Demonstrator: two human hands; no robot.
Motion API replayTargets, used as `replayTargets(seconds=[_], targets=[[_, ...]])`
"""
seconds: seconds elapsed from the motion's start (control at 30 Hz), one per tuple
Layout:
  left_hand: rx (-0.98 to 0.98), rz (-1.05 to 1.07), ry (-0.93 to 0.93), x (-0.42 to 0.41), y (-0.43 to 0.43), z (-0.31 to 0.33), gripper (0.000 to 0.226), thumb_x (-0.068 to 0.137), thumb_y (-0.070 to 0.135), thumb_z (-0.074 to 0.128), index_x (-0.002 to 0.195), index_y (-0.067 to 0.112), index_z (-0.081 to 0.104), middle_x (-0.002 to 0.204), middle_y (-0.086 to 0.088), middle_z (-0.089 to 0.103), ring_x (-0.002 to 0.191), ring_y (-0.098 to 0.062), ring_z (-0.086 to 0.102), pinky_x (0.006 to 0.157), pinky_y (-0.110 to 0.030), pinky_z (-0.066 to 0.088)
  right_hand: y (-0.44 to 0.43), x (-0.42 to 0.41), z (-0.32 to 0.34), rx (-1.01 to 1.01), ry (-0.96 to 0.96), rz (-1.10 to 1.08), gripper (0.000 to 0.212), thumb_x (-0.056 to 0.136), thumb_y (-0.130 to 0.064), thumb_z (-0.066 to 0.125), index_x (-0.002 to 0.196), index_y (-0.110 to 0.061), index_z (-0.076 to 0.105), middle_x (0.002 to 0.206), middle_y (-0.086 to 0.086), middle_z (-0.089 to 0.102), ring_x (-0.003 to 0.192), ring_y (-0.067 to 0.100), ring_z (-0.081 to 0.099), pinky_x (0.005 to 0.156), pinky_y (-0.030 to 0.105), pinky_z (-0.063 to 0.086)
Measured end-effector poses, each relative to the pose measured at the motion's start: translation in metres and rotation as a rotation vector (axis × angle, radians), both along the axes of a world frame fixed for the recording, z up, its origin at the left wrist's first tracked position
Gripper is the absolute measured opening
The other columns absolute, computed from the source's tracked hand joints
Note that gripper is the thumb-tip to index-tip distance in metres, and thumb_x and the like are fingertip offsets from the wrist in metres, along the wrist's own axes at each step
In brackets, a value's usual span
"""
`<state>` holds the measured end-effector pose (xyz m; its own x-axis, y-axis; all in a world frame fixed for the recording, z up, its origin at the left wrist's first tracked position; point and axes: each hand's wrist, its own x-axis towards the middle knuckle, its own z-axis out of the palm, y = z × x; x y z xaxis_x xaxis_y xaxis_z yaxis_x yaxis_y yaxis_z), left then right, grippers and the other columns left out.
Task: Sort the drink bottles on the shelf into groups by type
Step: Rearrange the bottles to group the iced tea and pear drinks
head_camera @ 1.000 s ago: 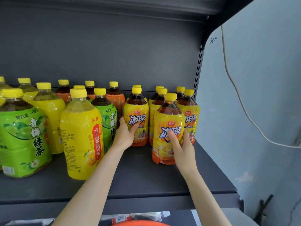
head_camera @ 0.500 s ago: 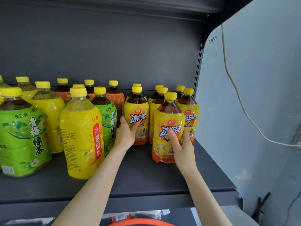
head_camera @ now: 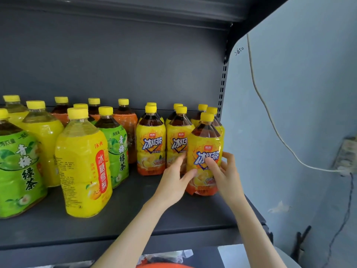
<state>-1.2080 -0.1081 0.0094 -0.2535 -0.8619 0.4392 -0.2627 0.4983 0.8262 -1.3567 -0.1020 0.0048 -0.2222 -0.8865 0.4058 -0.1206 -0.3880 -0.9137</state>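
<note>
At the right end of the dark shelf [head_camera: 135, 215] stands a group of yellow-labelled iced black tea bottles [head_camera: 151, 144]. The frontmost iced black tea bottle [head_camera: 205, 144] stands upright near the shelf's right edge. My right hand [head_camera: 225, 176] wraps its right side with the thumb on the label. My left hand [head_camera: 172, 180] presses its left side, fingers reaching between it and the neighbouring bottle [head_camera: 174, 144]. To the left stand green plum tea bottles [head_camera: 19, 171], yellow pear drink bottles [head_camera: 83, 167] and orange-labelled bottles [head_camera: 126, 128], mixed together.
The slotted shelf upright [head_camera: 222, 89] and a pale wall close off the right side. A white cable [head_camera: 270, 122] runs down the wall to a power strip [head_camera: 345, 157]. Bare shelf lies in front of the iced tea group.
My left hand has left the leftmost iced tea bottle and moved right onto the front bottle. The front bottle now stands further right, with my right hand still on it.
</note>
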Motion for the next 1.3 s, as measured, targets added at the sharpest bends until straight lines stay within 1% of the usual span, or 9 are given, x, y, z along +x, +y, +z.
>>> replayTargets(seconds=[0.13, 0.27, 0.47, 0.6, 0.73, 0.87, 0.97, 1.07, 1.3], targets=[[-0.048, 0.018, -0.045, -0.015, -0.01, -0.003, 0.056, 0.089, 0.025, 0.061, 0.14, 0.019, 0.039, 0.135, 0.005, 0.053, 0.125, -0.011, 0.049, 0.105, -0.033, 0.041, -0.003, -0.026, 0.004, 0.013, 0.027, -0.001, 0.018, 0.087, -0.028, 0.064, 0.1, -0.025, 0.052, 0.096, 0.001, 0.072, 0.082, 0.013, 0.072, 0.067, 0.03, 0.057], [-0.037, -0.002, -0.025, -0.027, -0.021, -0.005, 0.056, 0.089, 0.022, 0.061, 0.14, 0.016, 0.039, 0.137, 0.001, 0.052, 0.126, -0.013, 0.048, 0.106, -0.037, 0.041, -0.007, -0.037, 0.005, 0.019, 0.022, -0.003, 0.021, 0.089, -0.023, 0.064, 0.104, -0.017, 0.052, 0.098, 0.003, 0.072, 0.087, 0.017, 0.072, 0.069, 0.032, 0.059], [-0.047, 0.047, -0.02, -0.039, -0.031, -0.013, 0.059, 0.089, 0.027, 0.06, 0.142, 0.017, 0.037, 0.139, 0.001, 0.051, 0.13, -0.014, 0.045, 0.107, -0.042, 0.039, -0.011, -0.045, 0.011, 0.052, 0.055, 0.013, 0.028, 0.091, -0.025, 0.061, 0.112, -0.012, 0.048, 0.105, 0.008, 0.068, 0.091, 0.017, 0.069, 0.067, 0.023, 0.059], [-0.043, 0.062, -0.01, -0.04, -0.032, -0.015, 0.06, 0.089, 0.026, 0.06, 0.143, 0.016, 0.037, 0.14, -0.001, 0.051, 0.129, -0.015, 0.046, 0.107, -0.042, 0.04, -0.013, -0.047, 0.009, 0.058, 0.133, -0.044, 0.027, 0.09, -0.032, 0.061, 0.11, -0.019, 0.05, 0.113, 0.006, 0.067, 0.1, 0.021, 0.066, 0.077, 0.033, 0.058], [-0.045, 0.099, -0.084, -0.041, -0.029, -0.013, 0.059, 0.091, 0.03, 0.056, 0.144, 0.017, 0.035, 0.14, -0.001, 0.05, 0.129, -0.018, 0.046, 0.106, -0.043, 0.04, -0.008, -0.044, 0.012, 0.072, 0.226, -0.101, 0.036, 0.093, -0.035, 0.057, 0.122, -0.016, 0.049, 0.12, 0.006, 0.063, 0.098, 0.019, 0.061, 0.071, 0.023, 0.051], [-0.072, 0.155, -0.25, -0.04, -0.015, -0.003, 0.058, 0.094, 0.032, 0.05, 0.146, 0.018, 0.029, 0.142, 0.0, 0.047, 0.128, -0.02, 0.047, 0.106, -0.039, 0.04, 0.005, -0.045, 0.02, 0.158, 0.406, -0.147, 0.049, 0.093, -0.047, 0.05, 0.135, -0.021, 0.044, 0.132, 0.006, 0.058, 0.108, 0.024, 0.06, 0.089, 0.039, 0.052], [-0.092, 0.193, -0.416, -0.029, 0.002, 0.006, 0.046, 0.094, 0.033, 0.05, 0.137, 0.018, 0.045, 0.129, -0.002, 0.059, 0.113, -0.018, 0.058, 0.096, -0.037, 0.048, 0.025, -0.048, 0.025, 0.223, 0.732, -0.274, 0.053, 0.095, -0.046, 0.048, 0.14, -0.021, 0.04, 0.13, 0.011, 0.057, 0.115, 0.031, 0.056, 0.09, 0.042, 0.047], [-0.194, 0.264, -0.474, -0.009, 0.026, 0.016, 0.034, 0.093, 0.033, 0.052, 0.122, 0.017, 0.059, 0.114, 0.0, 0.067, 0.1, -0.012, 0.063, 0.087, -0.033, 0.052, 0.045, -0.041, 0.028, 0.115, 0.856, -0.337, 0.04, 0.095, -0.036, 0.051, 0.131, -0.019, 0.051, 0.123, 0.009, 0.059, 0.108, 0.031, 0.058, 0.082, 0.038, 0.047], [-0.439, 0.452, -0.441, 0.064, 0.08, 0.046, 0.025, 0.092, 0.033, 0.053, 0.107, 0.018, 0.067, 0.094, 0.006, 0.072, 0.086, -0.007, 0.065, 0.077, -0.03, 0.055, 0.07, 0.023, 0.057, -0.191, 0.785, -0.258, 0.026, 0.093, -0.029, 0.056, 0.113, -0.015, 0.064, 0.11, 0.003, 0.066, 0.095, 0.024, 0.063, 0.076, 0.033, 0.049]])
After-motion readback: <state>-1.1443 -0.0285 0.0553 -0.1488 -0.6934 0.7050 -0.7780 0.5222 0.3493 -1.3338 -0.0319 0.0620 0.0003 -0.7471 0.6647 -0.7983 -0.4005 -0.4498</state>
